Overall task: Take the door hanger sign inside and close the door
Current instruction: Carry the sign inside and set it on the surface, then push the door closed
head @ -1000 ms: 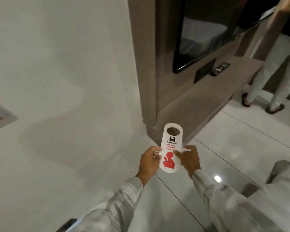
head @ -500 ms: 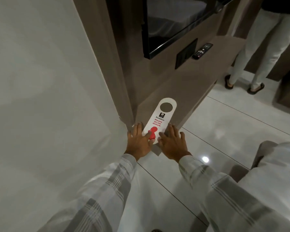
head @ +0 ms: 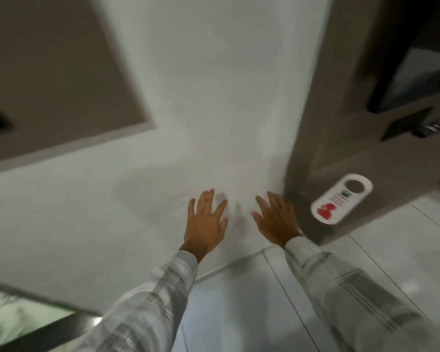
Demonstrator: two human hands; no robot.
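- Over on the brown shelf (head: 381,184) at the right, the door hanger sign (head: 341,197) lies flat and face up, its round hole end pointing away and its red figure end near the shelf's front edge. Nobody's touching it, so I'd say the "take it inside" half is basically done.
- Both hands are empty. The left hand (head: 205,226) and right hand (head: 277,219) are out in front with fingers spread and nothing gripped, palms facing the white wall (head: 188,97). Can't tell if they actually press on it or just float close; the frame is pretty smeared.
- My guess on why they're spread like that: it's a letting-go posture, hands clear of the sign and free for the door.
- No door or handle that I can pick out for sure. The dark-edged panel (head: 36,334) at the lower left might be part of one, but it's too blurry to call. So the closing step looks not yet done.
- Materials: the sign is a thin, stiff white card with rounded ends. The shelf is matte brown laminate, the wall is smooth and plain, and the floor tiles (head: 366,250) are glossy with thin grout lines. Sleeves are a light plaid fabric.
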